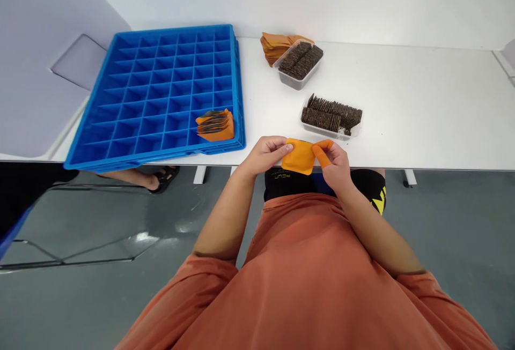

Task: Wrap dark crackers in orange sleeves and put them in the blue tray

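As they pinch shut, hands (266,153) (337,163) hold pouch (300,156) (orange).

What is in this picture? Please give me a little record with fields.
left hand: pinches the left edge of an orange pouch
right hand: pinches its right edge
white table: hands are at its near edge
blue compartment tray: on the left; one near compartment holds a bundle of pouches
near container: clear, full of dark squares
far container: the same
pouch stack: behind the far container
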`<state>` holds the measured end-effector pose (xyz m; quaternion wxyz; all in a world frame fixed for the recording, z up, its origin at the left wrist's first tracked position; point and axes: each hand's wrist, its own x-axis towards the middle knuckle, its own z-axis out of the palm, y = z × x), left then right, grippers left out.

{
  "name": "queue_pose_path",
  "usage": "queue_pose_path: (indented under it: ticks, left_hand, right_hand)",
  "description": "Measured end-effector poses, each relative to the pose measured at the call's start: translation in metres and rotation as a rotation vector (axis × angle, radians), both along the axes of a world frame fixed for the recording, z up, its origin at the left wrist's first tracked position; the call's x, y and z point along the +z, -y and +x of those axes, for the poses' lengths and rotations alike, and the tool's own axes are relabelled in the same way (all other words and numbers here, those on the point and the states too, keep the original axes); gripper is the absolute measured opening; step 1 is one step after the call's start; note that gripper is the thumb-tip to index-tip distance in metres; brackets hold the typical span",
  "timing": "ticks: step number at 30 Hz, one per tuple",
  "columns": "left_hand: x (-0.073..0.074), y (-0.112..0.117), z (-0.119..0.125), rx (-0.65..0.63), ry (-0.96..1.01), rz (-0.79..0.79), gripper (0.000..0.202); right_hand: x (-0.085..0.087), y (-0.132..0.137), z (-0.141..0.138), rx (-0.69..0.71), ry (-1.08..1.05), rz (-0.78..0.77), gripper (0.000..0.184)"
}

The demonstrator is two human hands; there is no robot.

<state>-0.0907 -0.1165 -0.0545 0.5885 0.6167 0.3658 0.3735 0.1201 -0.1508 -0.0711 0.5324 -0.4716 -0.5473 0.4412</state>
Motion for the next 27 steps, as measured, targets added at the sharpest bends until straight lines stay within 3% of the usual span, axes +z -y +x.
queue_pose_path:
  ticks: [7, 14, 19, 27]
  left_hand:
    - [-0.004, -0.003, -0.003, -0.043, -0.011, -0.013, 0.046]
    - [-0.006, -0.003, -0.001, 0.032, 0.003, 0.001, 0.049]
    - [-0.009, -0.003, -0.002, 0.016, -0.009, 0.03, 0.048]
    - [-0.01, -0.003, 0.0, -0.049, -0.022, 0.066, 0.042]
  right_hand:
    - [-0.005, -0.003, 0.003, 0.054, -0.083, -0.033, 0.029]
    - [-0.008, -0.003, 0.006, 0.147, 0.072, 0.038, 0.037]
    - [-0.008, -0.003, 0.004, 0.127, 0.159, 0.044, 0.038]
    - [-0.007, -0.005, 0.007, 0.141, 0.004, -0.093, 0.038]
